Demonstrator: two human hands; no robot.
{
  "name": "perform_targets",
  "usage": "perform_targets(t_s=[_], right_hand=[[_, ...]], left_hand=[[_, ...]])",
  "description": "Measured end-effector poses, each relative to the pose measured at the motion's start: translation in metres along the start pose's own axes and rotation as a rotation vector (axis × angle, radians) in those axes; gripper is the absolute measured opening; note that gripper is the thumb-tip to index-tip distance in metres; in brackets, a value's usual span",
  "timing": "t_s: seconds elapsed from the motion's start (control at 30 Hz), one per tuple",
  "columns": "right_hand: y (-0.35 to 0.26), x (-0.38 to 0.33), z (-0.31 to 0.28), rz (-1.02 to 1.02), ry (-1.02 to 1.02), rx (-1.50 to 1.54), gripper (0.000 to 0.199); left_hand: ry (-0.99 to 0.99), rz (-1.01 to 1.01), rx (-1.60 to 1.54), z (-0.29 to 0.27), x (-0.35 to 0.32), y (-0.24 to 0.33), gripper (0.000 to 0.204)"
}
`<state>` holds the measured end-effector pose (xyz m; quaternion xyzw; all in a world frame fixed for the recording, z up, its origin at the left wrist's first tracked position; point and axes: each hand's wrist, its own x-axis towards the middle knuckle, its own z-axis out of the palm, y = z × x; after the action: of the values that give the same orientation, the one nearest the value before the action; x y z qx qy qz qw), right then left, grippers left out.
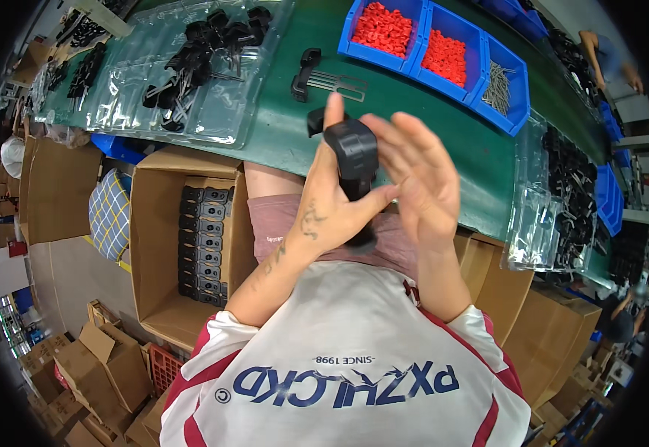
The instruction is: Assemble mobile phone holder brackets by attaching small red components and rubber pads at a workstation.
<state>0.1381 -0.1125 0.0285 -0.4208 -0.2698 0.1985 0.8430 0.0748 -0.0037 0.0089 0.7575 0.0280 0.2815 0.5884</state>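
Left grip (328,205) holds the black plastic part (355,145) over the lap (274,227), beside the desk (477,160) — right grip (427,179) spread wide alongside, contact unclear — so a slackened left hold could drop it.

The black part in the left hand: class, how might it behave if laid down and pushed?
The black part is probably stiff: it looks solid and moulded in the left hand. It may rock or roll, since its upper end looks rounded.
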Motion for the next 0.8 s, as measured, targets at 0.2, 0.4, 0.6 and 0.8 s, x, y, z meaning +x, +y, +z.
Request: perform_targets(t_s=[0.2, 0.4, 0.6, 0.8], right_hand=[[0.0, 0.0, 0.003, 0.265, -0.051, -0.169, 0.064], [0.019, -0.007, 0.001, 0.258, -0.126, 0.215, 0.08], [0.021, -0.031, 0.027, 0.278, -0.286, -0.395, 0.099], [0.016, -0.053, 0.016, 0.242, -0.235, -0.628, 0.111]], left_hand=[[-0.175, -0.259, -0.703, -0.012, -0.006, 0.021, 0.078], [0.143, -0.293, -0.852, -0.016, 0.002, 0.016, 0.065], [0.354, -0.243, -0.875, -0.028, 0.013, 0.009, 0.062], [0.431, -0.228, -0.867, -0.032, 0.016, 0.009, 0.06]])
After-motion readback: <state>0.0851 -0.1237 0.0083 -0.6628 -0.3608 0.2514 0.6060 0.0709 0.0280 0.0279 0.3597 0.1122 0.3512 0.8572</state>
